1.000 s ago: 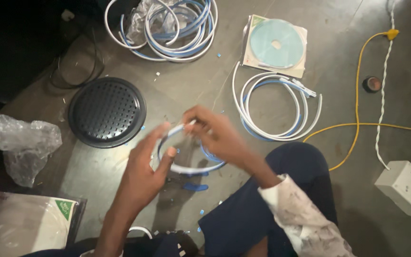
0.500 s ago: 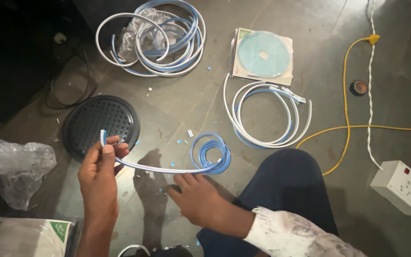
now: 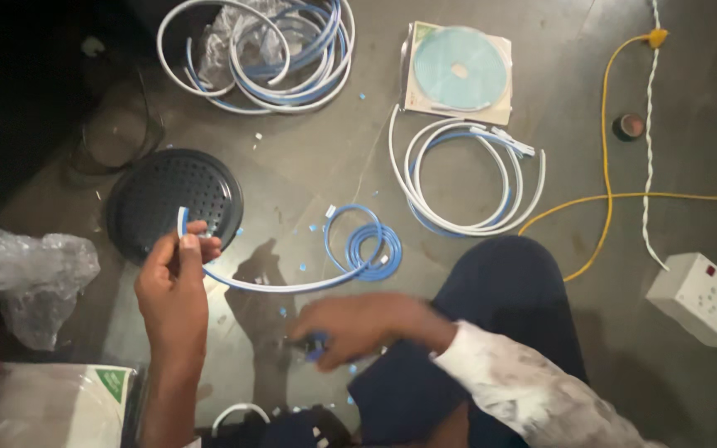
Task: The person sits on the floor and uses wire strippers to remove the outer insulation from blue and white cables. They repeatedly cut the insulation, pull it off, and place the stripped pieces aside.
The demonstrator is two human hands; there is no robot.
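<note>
My left hand (image 3: pixel 173 282) pinches one end of a thin blue and white strip (image 3: pixel 292 284), held up over the floor. The strip arcs right and ends in a small blue coil (image 3: pixel 368 243) lying on the grey floor. My right hand (image 3: pixel 357 323) is low, blurred, close to the floor just below the strip, with its fingers curled over a small blue object (image 3: pixel 317 346); I cannot tell if it grips it. A dark blue trouser knee (image 3: pixel 499 290) lies to the right of that hand.
A round black perforated plate (image 3: pixel 139 207) lies by my left hand. A white and blue strip coil (image 3: pixel 470 178), a larger coil pile (image 3: pixel 263 50), a packaged disc (image 3: pixel 458 68), a yellow cable (image 3: pixel 616 195), a white socket box (image 3: pixel 703 300), a tape roll (image 3: pixel 629 126) and crumpled plastic (image 3: pixel 26 274) lie around.
The strip, first coiled between both hands, was let out onto the floor. My left hand keeps its end; my right hand dropped away and moved down and right, toward the floor.
</note>
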